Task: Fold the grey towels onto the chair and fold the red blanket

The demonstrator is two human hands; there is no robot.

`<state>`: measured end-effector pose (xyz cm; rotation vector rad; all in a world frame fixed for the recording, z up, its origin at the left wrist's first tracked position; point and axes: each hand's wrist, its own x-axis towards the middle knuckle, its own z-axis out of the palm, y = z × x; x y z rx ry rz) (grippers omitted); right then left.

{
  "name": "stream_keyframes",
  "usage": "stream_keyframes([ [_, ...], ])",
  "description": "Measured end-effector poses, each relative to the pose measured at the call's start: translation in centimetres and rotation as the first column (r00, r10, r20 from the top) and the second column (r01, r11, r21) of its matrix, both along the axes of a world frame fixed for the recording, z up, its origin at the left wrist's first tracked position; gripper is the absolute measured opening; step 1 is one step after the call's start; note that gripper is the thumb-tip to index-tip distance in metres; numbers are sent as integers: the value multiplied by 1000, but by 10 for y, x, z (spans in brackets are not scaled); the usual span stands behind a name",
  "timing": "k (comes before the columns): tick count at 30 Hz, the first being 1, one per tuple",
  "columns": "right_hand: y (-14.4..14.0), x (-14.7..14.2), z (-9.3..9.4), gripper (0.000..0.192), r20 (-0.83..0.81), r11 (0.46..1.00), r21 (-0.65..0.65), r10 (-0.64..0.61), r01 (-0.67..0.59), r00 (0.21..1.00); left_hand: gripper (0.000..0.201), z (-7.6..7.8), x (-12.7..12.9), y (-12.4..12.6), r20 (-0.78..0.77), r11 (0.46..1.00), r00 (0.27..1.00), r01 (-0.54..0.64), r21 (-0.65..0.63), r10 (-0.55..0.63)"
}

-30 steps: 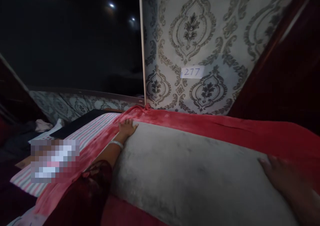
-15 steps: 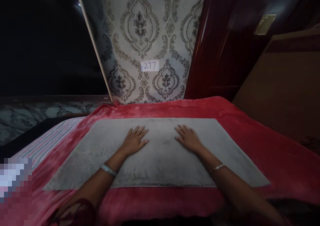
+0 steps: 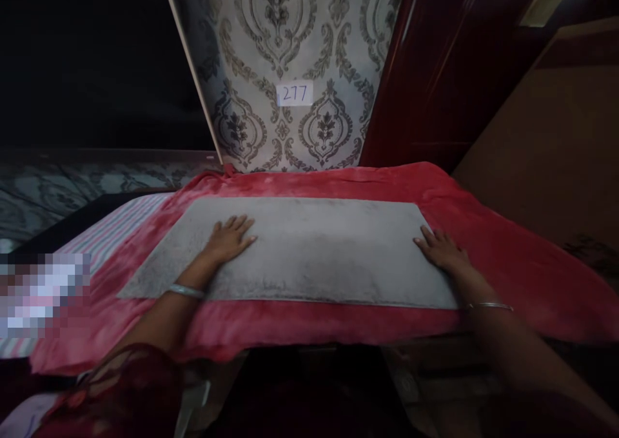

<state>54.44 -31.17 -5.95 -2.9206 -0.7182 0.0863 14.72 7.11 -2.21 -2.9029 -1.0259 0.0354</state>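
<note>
Left hand (image 3: 228, 239) and right hand (image 3: 442, 251) lie spread flat on grey towel (image 3: 314, 244), dim

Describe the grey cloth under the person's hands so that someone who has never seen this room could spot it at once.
Find the patterned wallpaper panel bearing the paper label 277; below it lies a red blanket. Flat on that blanket lies the grey towel, with the left hand and right hand pressed on it. It is the only plain grey rectangle; the sheet beside it is striped.
</note>
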Motion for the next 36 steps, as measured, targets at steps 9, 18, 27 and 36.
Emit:
stream_keyframes([
  [9,13,-113,-12,62,137,879,-51,476,-474,869,68,-10,-119,13,62,959,958,-282,28,280],
  [18,-92,-48,-29,68,107,998,-30,64,-62,992,66,-12,-120,7,79,956,954,-292,8,291],
  [27,4,-143,8,54,237,935,85,318,-345,918,71,-1,-75,-37,162,983,981,-130,131,108],
  [36,30,-165,-7,61,25,844,28,535,-535,845,60,-56,-20,-131,224,930,903,348,122,-367],
])
